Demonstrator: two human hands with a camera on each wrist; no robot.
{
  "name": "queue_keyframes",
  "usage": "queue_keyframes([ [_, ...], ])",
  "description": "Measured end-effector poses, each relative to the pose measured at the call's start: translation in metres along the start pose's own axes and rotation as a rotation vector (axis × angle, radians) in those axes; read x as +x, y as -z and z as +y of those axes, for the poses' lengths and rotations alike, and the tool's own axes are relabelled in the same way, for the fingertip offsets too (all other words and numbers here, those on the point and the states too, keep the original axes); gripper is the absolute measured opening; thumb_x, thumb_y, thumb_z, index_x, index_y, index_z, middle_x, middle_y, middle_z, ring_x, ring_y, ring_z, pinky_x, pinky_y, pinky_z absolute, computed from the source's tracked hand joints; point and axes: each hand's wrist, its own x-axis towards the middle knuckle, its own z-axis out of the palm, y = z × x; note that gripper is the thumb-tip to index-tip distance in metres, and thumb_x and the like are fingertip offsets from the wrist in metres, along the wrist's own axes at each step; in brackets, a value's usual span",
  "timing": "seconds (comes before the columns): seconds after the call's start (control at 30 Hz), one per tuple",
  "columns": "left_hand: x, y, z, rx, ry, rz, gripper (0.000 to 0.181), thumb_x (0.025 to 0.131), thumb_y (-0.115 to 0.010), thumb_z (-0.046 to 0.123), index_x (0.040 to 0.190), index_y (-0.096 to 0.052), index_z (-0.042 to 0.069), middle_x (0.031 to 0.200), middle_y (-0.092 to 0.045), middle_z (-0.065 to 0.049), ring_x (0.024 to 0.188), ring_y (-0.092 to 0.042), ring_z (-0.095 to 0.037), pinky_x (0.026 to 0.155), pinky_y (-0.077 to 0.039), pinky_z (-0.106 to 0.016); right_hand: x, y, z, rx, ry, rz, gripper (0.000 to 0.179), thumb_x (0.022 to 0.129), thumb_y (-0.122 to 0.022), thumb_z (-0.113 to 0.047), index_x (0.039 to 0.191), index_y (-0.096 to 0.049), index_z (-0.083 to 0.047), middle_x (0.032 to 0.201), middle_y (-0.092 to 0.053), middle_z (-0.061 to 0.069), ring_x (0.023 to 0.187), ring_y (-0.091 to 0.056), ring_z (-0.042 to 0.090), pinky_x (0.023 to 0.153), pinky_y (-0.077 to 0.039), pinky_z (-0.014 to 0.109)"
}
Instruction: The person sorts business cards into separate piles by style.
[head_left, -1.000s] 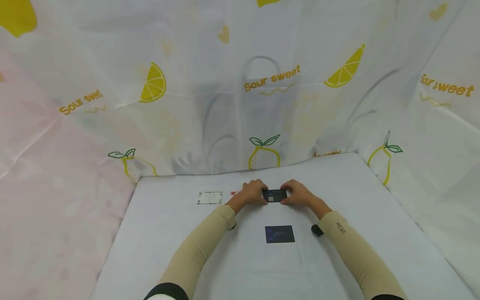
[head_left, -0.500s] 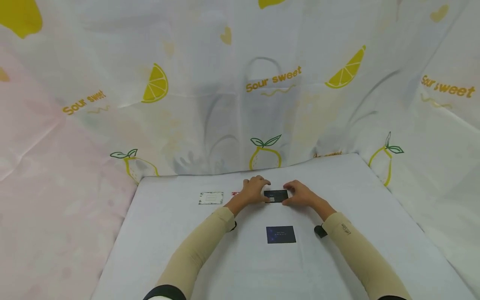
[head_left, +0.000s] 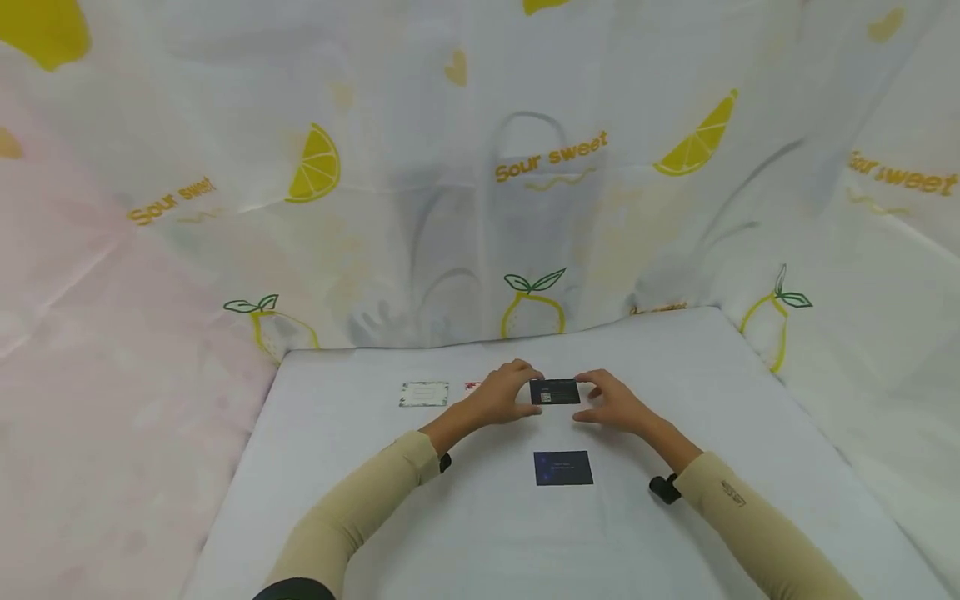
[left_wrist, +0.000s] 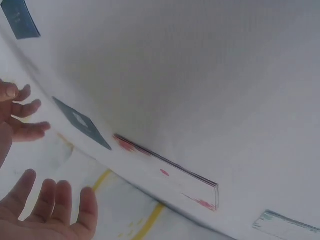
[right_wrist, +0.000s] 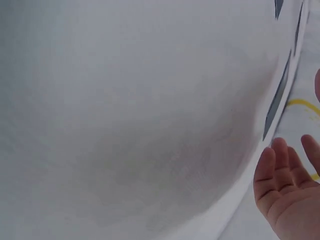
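Note:
A black card [head_left: 555,392] with a small white square printed on it lies flat on the white table between my two hands. My left hand [head_left: 498,395] is at its left end, thumb and fingers spread apart. On the other side my right hand [head_left: 613,406] hovers with its fingers parted too, off the card's right edge. In the left wrist view the dark card [left_wrist: 82,122] lies apart from both hands. A red-and-white card [head_left: 471,386] is mostly hidden behind my left hand; the left wrist view shows it as a thin stack [left_wrist: 167,172].
Nearer to me lies a dark blue card [head_left: 563,468]. A white card with a green leafy border [head_left: 424,394] lies at the left in the same row. A lemon-printed curtain [head_left: 420,250] hangs along the table's back edge.
Both hands have let go of the black card and eased away from it, fingers spreading; the right forearm has shifted right. The card stays on the table.

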Motion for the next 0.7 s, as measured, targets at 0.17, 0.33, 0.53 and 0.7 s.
queue_keyframes([
  [0.17, -0.020, 0.001, 0.010, -0.124, 0.011, -0.153, 0.067, 0.083, -0.079, 0.038, 0.139, -0.054, 0.011, 0.135, -0.054, -0.009, 0.118, -0.056, -0.021, 0.098, -0.048, -0.030, -0.017, 0.002, -0.008, 0.048, -0.027, -0.027, 0.068, 0.080, -0.082, -0.027, 0.137, -0.053, -0.005, 0.138, -0.052, 0.020, 0.113, -0.059, 0.035, 0.085, -0.054, 0.044],
  [0.33, -0.033, -0.003, 0.020, -0.177, -0.011, -0.239, 0.070, 0.079, -0.083, 0.038, 0.138, -0.055, 0.012, 0.132, -0.057, -0.008, 0.110, -0.059, -0.020, 0.091, -0.049, -0.025, -0.034, -0.001, -0.008, 0.106, -0.037, -0.077, 0.065, 0.078, -0.084, -0.026, 0.132, -0.056, -0.003, 0.132, -0.058, 0.018, 0.109, -0.061, 0.031, 0.086, -0.054, 0.044],
  [0.53, -0.042, -0.013, 0.022, -0.151, 0.000, -0.234, 0.070, 0.077, -0.085, 0.037, 0.136, -0.056, 0.016, 0.128, -0.060, -0.004, 0.109, -0.058, -0.015, 0.091, -0.048, -0.025, -0.045, -0.015, -0.004, 0.067, 0.005, -0.133, 0.067, 0.074, -0.087, -0.028, 0.129, -0.058, -0.003, 0.124, -0.062, 0.012, 0.101, -0.059, 0.020, 0.088, -0.051, 0.038],
  [0.7, -0.048, -0.024, 0.027, -0.090, 0.039, -0.231, 0.072, 0.076, -0.085, 0.040, 0.138, -0.054, 0.019, 0.127, -0.059, -0.003, 0.112, -0.058, -0.012, 0.095, -0.048, -0.026, -0.048, -0.018, -0.008, 0.000, 0.041, -0.137, 0.064, 0.071, -0.089, -0.026, 0.125, -0.061, -0.006, 0.120, -0.062, 0.007, 0.099, -0.055, 0.019, 0.088, -0.049, 0.038],
])
